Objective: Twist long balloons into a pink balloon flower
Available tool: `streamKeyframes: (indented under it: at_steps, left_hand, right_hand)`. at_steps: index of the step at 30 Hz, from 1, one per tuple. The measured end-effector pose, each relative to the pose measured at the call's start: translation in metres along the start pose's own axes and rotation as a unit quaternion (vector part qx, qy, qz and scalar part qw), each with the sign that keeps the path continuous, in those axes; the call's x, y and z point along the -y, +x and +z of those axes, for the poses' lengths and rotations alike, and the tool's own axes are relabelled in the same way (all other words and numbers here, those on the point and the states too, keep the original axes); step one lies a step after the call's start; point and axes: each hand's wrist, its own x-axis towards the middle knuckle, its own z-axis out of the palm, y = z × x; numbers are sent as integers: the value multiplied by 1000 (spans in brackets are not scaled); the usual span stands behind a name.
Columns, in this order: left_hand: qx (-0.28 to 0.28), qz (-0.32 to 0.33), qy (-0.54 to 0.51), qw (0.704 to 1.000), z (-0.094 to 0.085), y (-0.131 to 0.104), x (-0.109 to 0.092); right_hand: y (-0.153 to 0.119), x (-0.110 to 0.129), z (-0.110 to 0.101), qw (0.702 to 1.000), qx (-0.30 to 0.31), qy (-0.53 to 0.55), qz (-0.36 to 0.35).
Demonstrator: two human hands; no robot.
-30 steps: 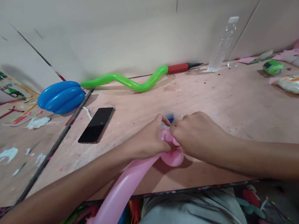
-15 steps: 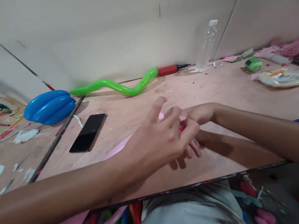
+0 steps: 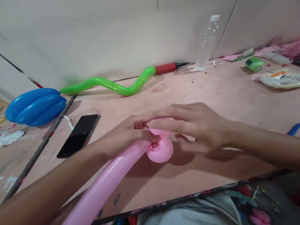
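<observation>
Pink balloon (image 3: 102,189) between hands, long tail trailing below left hand (image 3: 129,132); light, soft, squeaky-slick, likely to pop if pinched hard. Best grip: narrow twist beside round bubble. Left fingers closed on twist; right hand (image 3: 203,125) loosely curved over upper bubble. Phone (image 3: 78,136) beyond left forearm, on worktop (image 3: 148,186).

The marks on the packet (image 3: 285,78) are too small to read.

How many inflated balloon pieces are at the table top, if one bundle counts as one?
3: the blue bundle at left, the wavy green balloon near the wall, and the long pink balloon at the left hand and right hand. More may be hidden.
</observation>
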Motion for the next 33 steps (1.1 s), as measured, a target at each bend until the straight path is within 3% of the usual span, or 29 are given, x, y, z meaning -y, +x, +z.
streamKeyframes:
  at_steps: [3, 8, 12, 15, 17, 20, 22, 24, 26, 27, 28, 30, 33]
  left_hand:
    - [16, -25, -106, 994, 5, -2, 11]
    - [12, -26, -77, 997, 13, -3, 21]
    - [-54, -37, 55, 996, 21, -7, 17]
    - [-89, -43, 141, 985, 30, -11, 14]
    - [-111, -24, 175, 978, 34, -11, 13]
    - [-126, -4, 149, 981, 33, -6, 14]
    - [-142, -1, 107, 984, 27, 0, 15]
    - [-175, -10, 67, 982, 21, 7, 15]
    - [-220, -24, 26, 975, 17, 15, 15]
    - [-244, -24, 7, 970, 16, 20, 14]
    - [-267, -15, -10, 964, 16, 25, 14]
    - [-310, 25, -25, 950, 16, 35, 14]
    - [-343, 62, -23, 937, 11, 51, 18]
  right_hand:
    - [-1, 2, 6, 997, 36, -66, -11]
    - [-1, -3, 10, 988, 63, -140, -15]
    - [-1, -4, 8, 991, 85, 14, 100]
    - [0, -7, 10, 945, 160, 169, 230]
    - [-1, -10, 11, 922, 184, 219, 263]
    - [-3, -10, 11, 956, 103, 179, 207]
    - [-5, -3, 11, 985, 20, 90, 147]
    - [-3, 12, 14, 998, -8, -24, 61]
    - [3, 30, 24, 985, 59, -125, -102]
    - [7, 39, 32, 968, 57, -156, -190]
    - [12, 47, 40, 954, 49, -178, -234]
    - [23, 57, 54, 947, 40, -201, -247]
    - [34, 55, 61, 958, 51, -198, -201]
